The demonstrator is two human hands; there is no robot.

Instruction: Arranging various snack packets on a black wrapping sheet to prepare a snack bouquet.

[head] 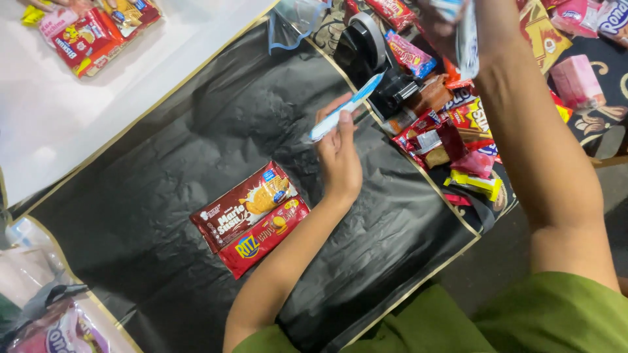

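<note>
While the left hand [339, 151] pinched a slim blue-and-white wrapped stick packet [345, 108] by its lower end, the packet's long axis ran diagonally, tip pointing up-right toward the black tape dispenser [373, 55]. It was held over the black crinkled plastic sheet [163, 150]. Right hand [451, 19] was raised at the frame top, closed on a white-and-blue wrapper [466, 39]. Two flat biscuit packs, brown [243, 204] and red [265, 236], lay side by side, touching, on the sheet, long axes parallel.

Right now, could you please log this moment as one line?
left hand: holds blue-white packet | right hand: holds white packet | two biscuit packs on black sheet
</note>
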